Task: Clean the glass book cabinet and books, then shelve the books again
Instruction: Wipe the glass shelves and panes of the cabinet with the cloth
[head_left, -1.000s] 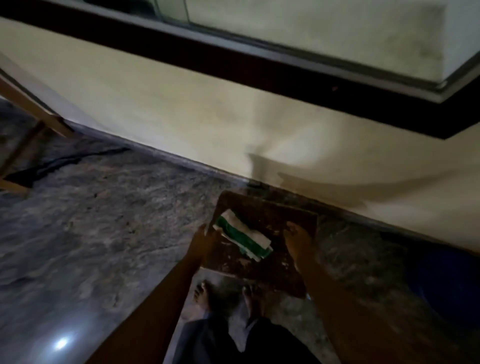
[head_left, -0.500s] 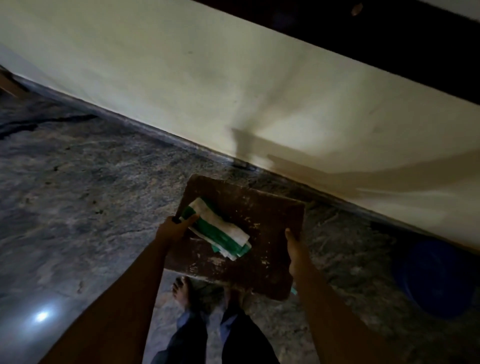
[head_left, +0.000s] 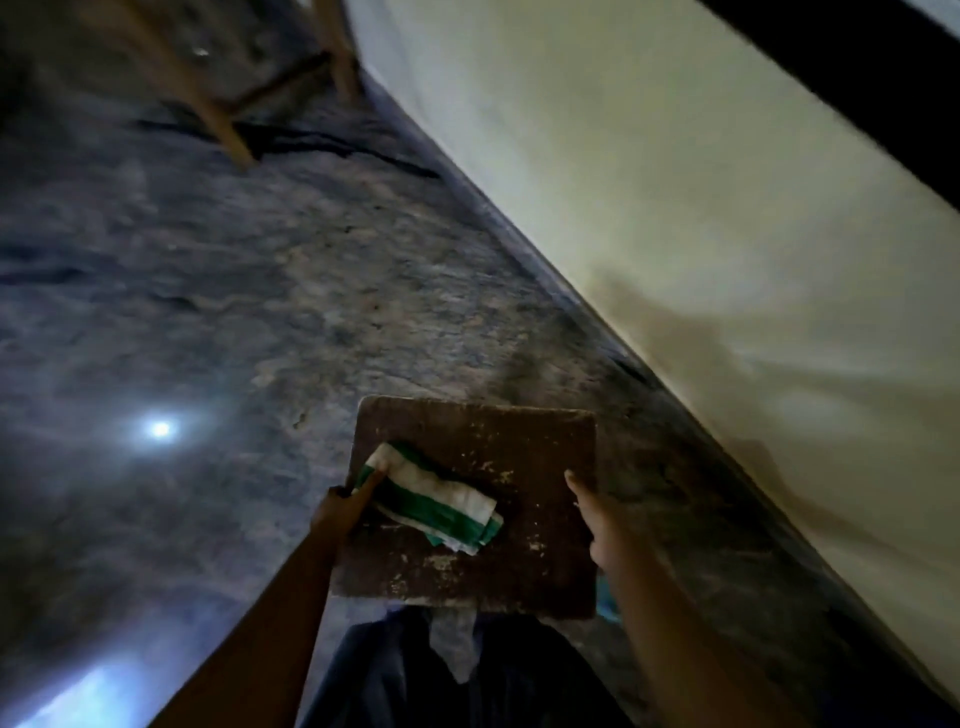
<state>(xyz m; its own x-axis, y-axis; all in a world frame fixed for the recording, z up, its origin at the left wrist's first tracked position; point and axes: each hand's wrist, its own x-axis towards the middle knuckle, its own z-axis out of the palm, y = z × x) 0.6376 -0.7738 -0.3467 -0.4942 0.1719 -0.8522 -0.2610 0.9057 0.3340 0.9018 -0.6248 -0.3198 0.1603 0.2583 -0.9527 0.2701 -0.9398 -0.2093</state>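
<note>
Since no cabinet or books are showing, cleaning's probably barely starting: left hand and right hand are gripping a brown board's opposite edges, folded cloth riding on top.

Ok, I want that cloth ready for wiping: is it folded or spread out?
Folded: the green-and-white cloth lies as a narrow layered bundle on the brown board, stacked edges showing.

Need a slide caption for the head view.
Worn brown board, folded green-white cloth on top, held at its sides by left hand and right hand, beside a wall.
</note>
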